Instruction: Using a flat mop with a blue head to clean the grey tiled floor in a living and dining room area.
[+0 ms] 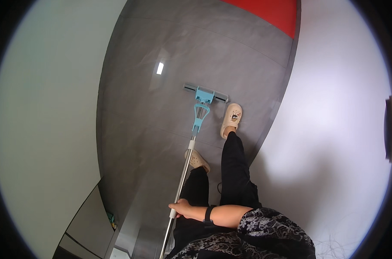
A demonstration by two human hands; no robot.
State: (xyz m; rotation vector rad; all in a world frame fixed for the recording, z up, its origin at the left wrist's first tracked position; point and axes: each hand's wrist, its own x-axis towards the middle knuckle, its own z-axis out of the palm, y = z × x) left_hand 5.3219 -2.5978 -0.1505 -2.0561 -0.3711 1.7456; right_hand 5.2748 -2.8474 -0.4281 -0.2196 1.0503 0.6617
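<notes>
My right hand (181, 208) is wrapped round the white sleeve on the steel pole of a sponge mop (183, 177). The pole runs up and away from the lower edge to a light-blue mop head (205, 93), with a blue lever frame (200, 113) just behind it. Flat on the grey floor, the wide grey sponge bar lies just ahead of my right shoe (232, 118). The mop's pole crosses over part of my left shoe (197, 160). My left hand is out of view, and the pole's top end passes beyond the lower edge.
A white wall (321, 108) rises close on my right and a pale wall (53, 86) on my left. Far ahead lies a red mat (269, 15). At lower left stands a grey cabinet (90, 220). Light reflects off the glossy tiled floor (140, 108).
</notes>
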